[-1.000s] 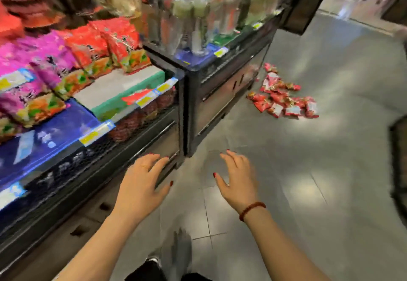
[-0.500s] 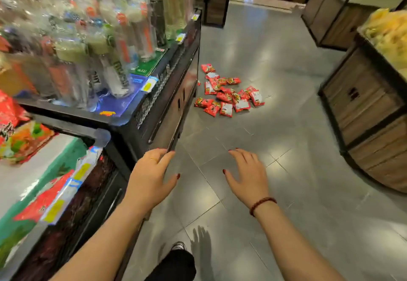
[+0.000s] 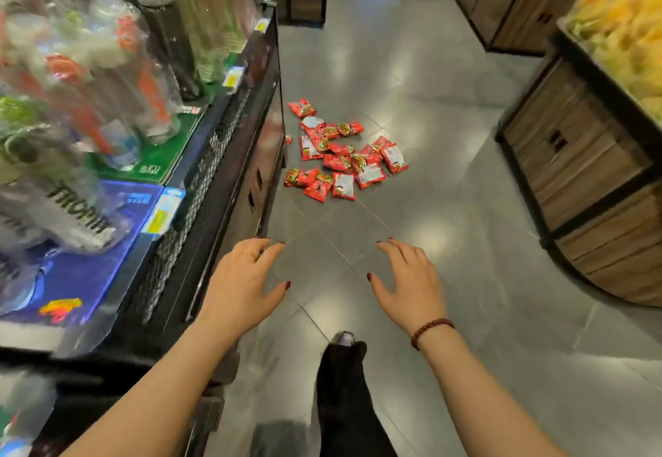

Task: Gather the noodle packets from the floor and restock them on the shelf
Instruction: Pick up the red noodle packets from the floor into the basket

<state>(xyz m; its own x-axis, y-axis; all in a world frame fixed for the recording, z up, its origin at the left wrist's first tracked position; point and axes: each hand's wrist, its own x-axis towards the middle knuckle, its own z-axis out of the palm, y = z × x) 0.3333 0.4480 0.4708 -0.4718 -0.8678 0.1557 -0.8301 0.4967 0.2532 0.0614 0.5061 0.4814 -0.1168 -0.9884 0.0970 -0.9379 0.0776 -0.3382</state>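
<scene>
Several red noodle packets [image 3: 340,155] lie scattered in a loose pile on the grey tiled floor, close to the foot of the black shelf unit [image 3: 229,155] on the left. My left hand [image 3: 243,284] and my right hand [image 3: 408,284] are both held out in front of me, palms down, fingers spread and relaxed. Neither hand holds anything. Both hands are well short of the pile and above the floor.
The shelf on the left carries clear bottles [image 3: 118,73] with price tags along its edge. A wooden display stand [image 3: 587,184] with yellow bags [image 3: 623,26] stands at the right. More wooden units [image 3: 508,1] line the far aisle. My dark-clad leg and shoe [image 3: 344,367] show below.
The view has advanced along the aisle past the shelf of noodle packs; the floor pile is now nearer and more central. Both hands stay spread and empty.
</scene>
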